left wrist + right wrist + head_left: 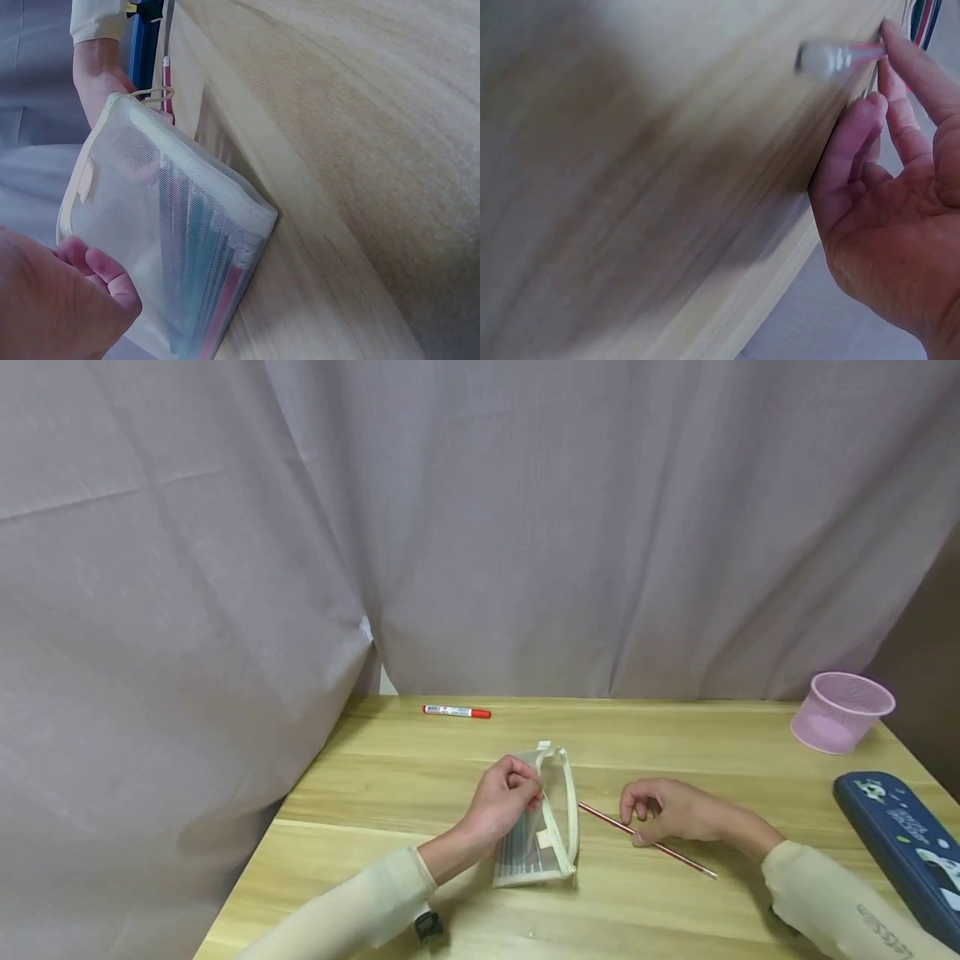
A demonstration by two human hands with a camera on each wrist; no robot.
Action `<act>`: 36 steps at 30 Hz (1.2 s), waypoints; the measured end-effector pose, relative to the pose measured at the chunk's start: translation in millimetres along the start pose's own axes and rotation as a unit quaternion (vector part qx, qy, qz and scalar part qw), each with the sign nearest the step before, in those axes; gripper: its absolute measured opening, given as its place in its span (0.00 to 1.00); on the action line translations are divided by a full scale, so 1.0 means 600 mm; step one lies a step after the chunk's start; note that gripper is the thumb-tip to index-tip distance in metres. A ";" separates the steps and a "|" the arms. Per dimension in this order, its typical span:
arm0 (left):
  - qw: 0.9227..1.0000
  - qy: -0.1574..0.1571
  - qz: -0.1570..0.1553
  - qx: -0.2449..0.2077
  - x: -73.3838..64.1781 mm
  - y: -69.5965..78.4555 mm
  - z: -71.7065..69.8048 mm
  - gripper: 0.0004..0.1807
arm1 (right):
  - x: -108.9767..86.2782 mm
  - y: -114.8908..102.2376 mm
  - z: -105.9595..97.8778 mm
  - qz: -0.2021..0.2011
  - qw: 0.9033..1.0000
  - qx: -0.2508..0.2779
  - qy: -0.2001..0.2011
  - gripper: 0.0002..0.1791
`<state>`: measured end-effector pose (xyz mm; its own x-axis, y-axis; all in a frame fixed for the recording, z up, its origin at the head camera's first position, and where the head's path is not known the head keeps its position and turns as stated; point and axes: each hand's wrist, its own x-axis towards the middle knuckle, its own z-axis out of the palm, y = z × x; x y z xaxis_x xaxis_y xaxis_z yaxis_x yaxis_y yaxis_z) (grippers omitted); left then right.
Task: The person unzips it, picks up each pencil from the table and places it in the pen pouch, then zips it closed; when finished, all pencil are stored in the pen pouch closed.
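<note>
A see-through mesh pencil pouch [529, 857] with a cream zipper edge lies in the middle of the table, its mouth facing right. My left hand [501, 802] pinches the upper rim of the pouch. Several pencils, some teal and some red, show through the mesh [191, 225] in the left wrist view. Right of the pouch, my right hand [675, 810] holds a red-striped pencil [690, 862] between thumb and fingers. One end of this pencil points at the pouch's mouth; its eraser end [825, 60] shows in the right wrist view, close over the tabletop.
A red marker [457, 712] lies near the table's back edge. At the back right stands a pink mesh basket [840, 727], with a dark blue pencil case [900, 843] printed with cartoons nearer to me. A grey curtain [525, 527] hangs behind the wooden table [360, 852].
</note>
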<state>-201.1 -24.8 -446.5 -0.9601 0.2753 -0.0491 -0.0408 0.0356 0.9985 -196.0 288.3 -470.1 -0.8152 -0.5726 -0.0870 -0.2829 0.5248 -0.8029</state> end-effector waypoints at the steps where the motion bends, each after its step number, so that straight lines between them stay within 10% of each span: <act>1: 1.000 0.001 -0.002 0.001 -0.001 0.000 -0.002 0.04 | 0.001 -0.001 0.003 0.003 1.000 -0.002 0.003 0.15; 24: 1.000 0.002 -0.008 0.007 -0.001 -0.003 -0.004 0.04 | -0.001 -0.040 0.034 0.044 0.979 -0.172 0.103 0.10; 36: 1.000 0.003 -0.006 0.007 0.000 -0.004 -0.004 0.05 | -0.003 -0.089 0.035 0.026 0.970 -0.136 0.200 0.06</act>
<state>-201.8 -27.0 -448.9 -0.9615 0.2681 -0.0610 -0.0485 0.0530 0.9974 -168.8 248.2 -439.6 -0.9474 -0.2796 0.1559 -0.3148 0.7249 -0.6127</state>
